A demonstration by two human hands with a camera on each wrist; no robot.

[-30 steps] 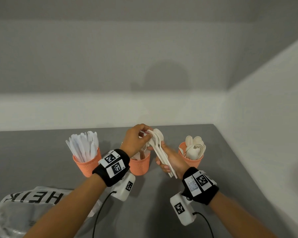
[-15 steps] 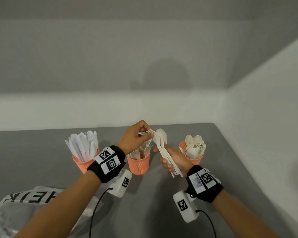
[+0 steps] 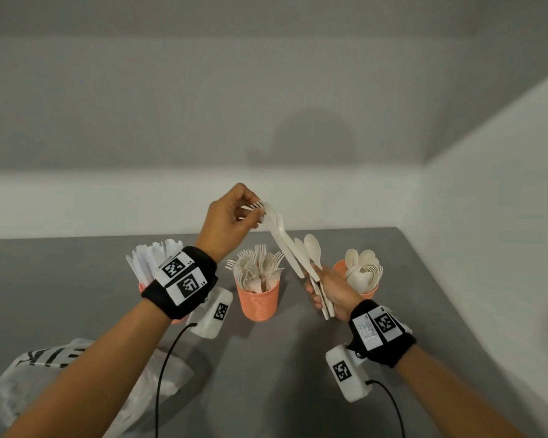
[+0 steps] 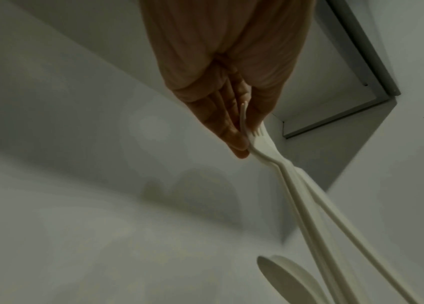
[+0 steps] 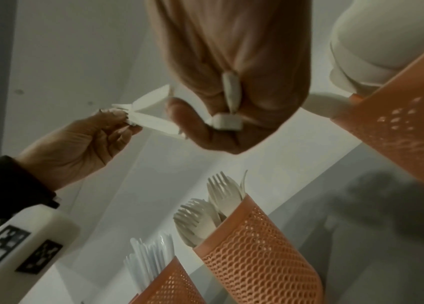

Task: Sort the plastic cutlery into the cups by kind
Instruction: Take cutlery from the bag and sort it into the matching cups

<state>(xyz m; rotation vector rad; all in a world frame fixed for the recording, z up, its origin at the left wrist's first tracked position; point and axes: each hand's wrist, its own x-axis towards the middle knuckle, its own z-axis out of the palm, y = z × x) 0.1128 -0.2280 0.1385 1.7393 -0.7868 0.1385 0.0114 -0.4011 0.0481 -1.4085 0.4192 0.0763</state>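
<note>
Centre of the head view: forks (image 3: 274,227), off-white plastic, smooth, faintly satin, pinched at the tines by the left hand (image 3: 227,224). Just right of centre: spoons (image 3: 312,251), same off-white plastic, smooth bowls with a soft sheen, gripped in the right hand (image 3: 331,290). Across the middle: three cups (image 3: 258,303), salmon-orange plastic, matt, walls perforated in a fine mesh pattern. Left of centre: knives (image 3: 149,259), whiter plastic, slightly translucent. Lower half: table (image 3: 60,273), grey, matt, even finish. Lower left: bag (image 3: 16,384), thin translucent plastic film, crinkled, glossy in places. On both forearms: wristbands (image 3: 382,343), black matt cloth, with white printed marker labels.
</note>
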